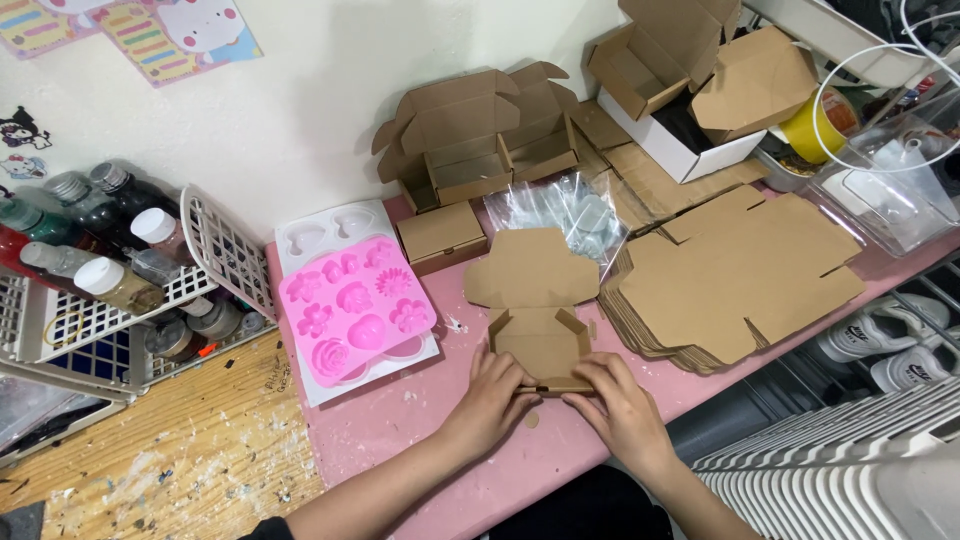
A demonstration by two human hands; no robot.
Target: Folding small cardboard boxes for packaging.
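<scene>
A small brown cardboard mailer box (540, 345) is being folded into shape at the near edge of a pink tabletop (400, 420), its lid flap standing open behind. The front wall is being pinched by the left hand (490, 400) and the right hand (615, 405), fingers curled onto the card. The walls appear only half locked; tucking the front flap squarely would seem to be called for. A stack of flat box blanks (730, 280) is lying just right, a pink silicone flower mould (355, 310) left.
</scene>
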